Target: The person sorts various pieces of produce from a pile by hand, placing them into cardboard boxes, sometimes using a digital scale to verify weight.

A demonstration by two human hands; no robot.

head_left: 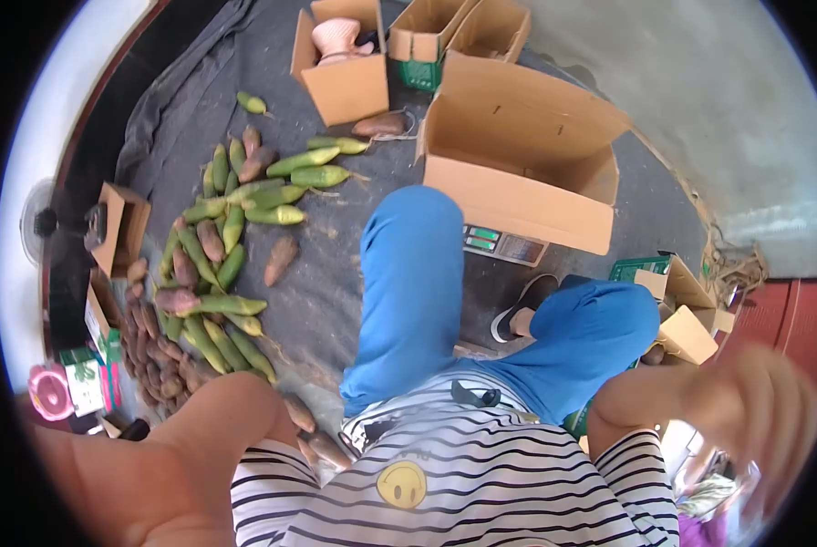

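At the lower left, my left hand (126, 488) shows its bare palm; its fingers run out of view at the edge. My right hand (760, 410) is raised at the far right, blurred, with fingers stretched downward and nothing visible in them. Beyond my knees stands a large open cardboard box (518, 196), its visible inside bare. It rests on a scale (504, 244) with lit green displays. Green radishes (290, 164) lie heaped on the dark cloth at left, mixed with reddish-brown roots (281, 260). Neither hand touches them.
Smaller brown roots (158, 351) are piled at the left. An open box (346, 87) with a pink item inside and more boxes (489, 32) stand at the back. Another box (687, 333) is at my right. A fan (44, 221) is at the far left.
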